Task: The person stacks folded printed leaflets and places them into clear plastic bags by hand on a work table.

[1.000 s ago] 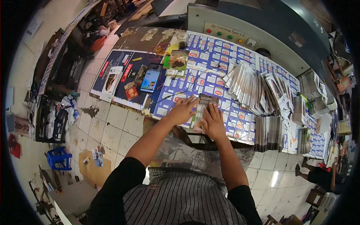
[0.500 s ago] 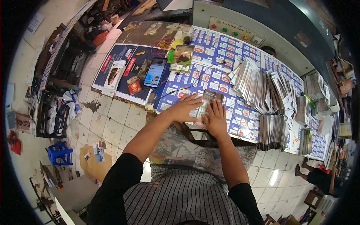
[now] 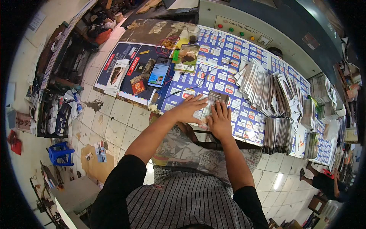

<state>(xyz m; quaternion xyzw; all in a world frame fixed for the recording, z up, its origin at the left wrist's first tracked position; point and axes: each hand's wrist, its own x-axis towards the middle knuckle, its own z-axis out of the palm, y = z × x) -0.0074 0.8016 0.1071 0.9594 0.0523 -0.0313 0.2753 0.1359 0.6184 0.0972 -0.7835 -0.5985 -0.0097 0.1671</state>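
A flat printed carton piece (image 3: 218, 97), dark brown at its far end and pale nearer me, lies at the table's front edge. My left hand (image 3: 189, 109) rests on its left side, fingers stretched out and spread. On the near right part lies my right hand (image 3: 220, 121), palm down with its fingers extended toward the dark end. Both hands press flat and grasp nothing. Part of the carton is hidden under them. Right of my hands, a long fanned row of similar flat cartons (image 3: 257, 86) leans across the table, beside a tight stack (image 3: 277, 133) at the edge.
Blue-and-white printed sheets (image 3: 179, 100) cover the table. To the left lie a lit phone (image 3: 159, 73), a red packet (image 3: 137, 84) and a white carton (image 3: 117, 76). A glass (image 3: 193, 34) stands farther back. A blue stool (image 3: 61, 154) is on the floor; another person (image 3: 327, 182) is at right.
My hands stay flat on the carton piece in nearly the same spot. The whole view has shifted slightly.
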